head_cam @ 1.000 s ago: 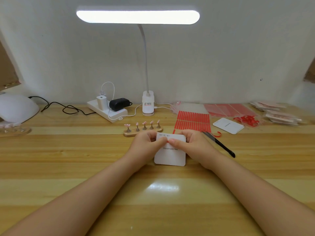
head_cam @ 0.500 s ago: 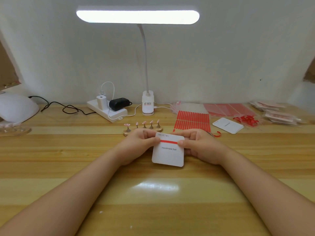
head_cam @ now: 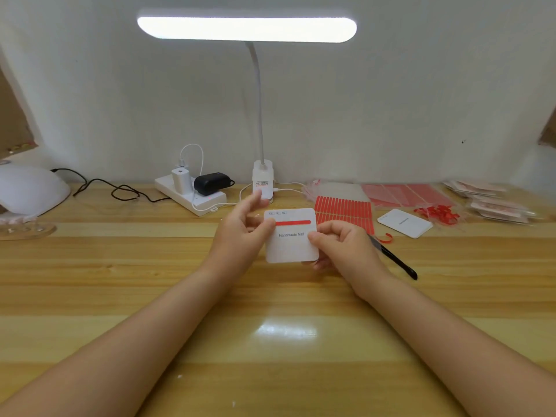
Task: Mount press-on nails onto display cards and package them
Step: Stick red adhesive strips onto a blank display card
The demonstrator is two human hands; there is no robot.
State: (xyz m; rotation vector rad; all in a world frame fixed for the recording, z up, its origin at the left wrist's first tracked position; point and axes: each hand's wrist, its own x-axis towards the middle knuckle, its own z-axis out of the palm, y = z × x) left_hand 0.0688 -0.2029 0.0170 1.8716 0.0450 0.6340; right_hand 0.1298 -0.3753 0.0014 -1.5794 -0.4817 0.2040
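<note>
1 white card [head_cam: 291,245], rounded corners, printed "Handmade Nail", raised above the tabletop [head_cam: 120,296] at centre, between the 2 hands. 1 red strip [head_cam: 293,222] lies across its upper face.

Left hand [head_cam: 240,233]: thumb pressed on the card's left edge at the end of the red strip, other fingers behind the card, index finger stretched upward. It has hold of the card.

Right hand [head_cam: 346,248]: thumb on the card's right edge, fingers curled underneath, pinching the card.

1 second white card [head_cam: 404,223] lies flat on the tabletop to the right, well apart from the held one.

1 sheet of red strips [head_cam: 343,209] in rows lies just behind the held card. More red sheets [head_cam: 403,194] lie farther right; count unclear.

1 small heap of peeled red strips [head_cam: 436,212] sits beside the second card, with 1 curled red strip [head_cam: 386,237] near the tweezers.

1 black pair of tweezers [head_cam: 397,261] lies right of the right hand.

Stack of clear packets [head_cam: 487,200] at far right; number cannot be told.

1 desk lamp [head_cam: 246,28], lit, at the rear.

1 white power strip [head_cam: 192,195] carries 2 plugs.

1 white dome device [head_cam: 27,191] at far left.
</note>
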